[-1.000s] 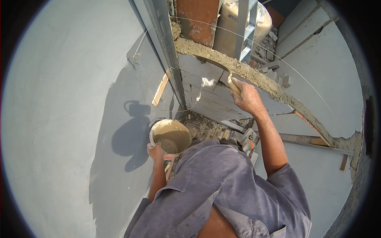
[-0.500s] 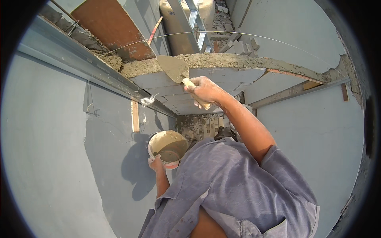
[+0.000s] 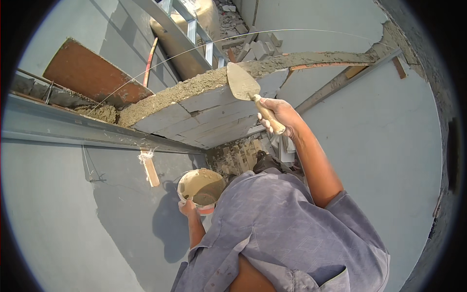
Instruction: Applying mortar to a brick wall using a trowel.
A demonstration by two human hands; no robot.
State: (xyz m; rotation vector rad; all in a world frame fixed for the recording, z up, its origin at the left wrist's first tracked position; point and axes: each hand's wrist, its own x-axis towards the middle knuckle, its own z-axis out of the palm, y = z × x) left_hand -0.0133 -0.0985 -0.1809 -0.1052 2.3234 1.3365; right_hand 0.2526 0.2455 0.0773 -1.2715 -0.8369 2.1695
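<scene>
My right hand [image 3: 277,117] is closed on the wooden handle of a trowel [image 3: 241,81], whose blade lies against the rough mortar band [image 3: 177,91] along the top edge of a pale block wall [image 3: 209,123]. Low at my left side, my left hand [image 3: 187,206] grips the near rim of a bucket [image 3: 199,177] holding wet grey-brown mortar. A string [image 3: 282,29] stretches across above the mortar band.
Behind the wall stand an aluminium ladder [image 3: 192,34], a tan tank [image 3: 214,17], a rust-brown board [image 3: 83,68] and rubble [image 3: 260,48]. Painted walls [image 3: 44,204] flank me. A metal channel [image 3: 63,124] runs along the left, above a short wooden strip [image 3: 151,174].
My view has swung round, bringing the block wall across the picture. The trowel blade has turned face-up into view and shifted rightward along the mortar band. My left hand still grips the bucket.
</scene>
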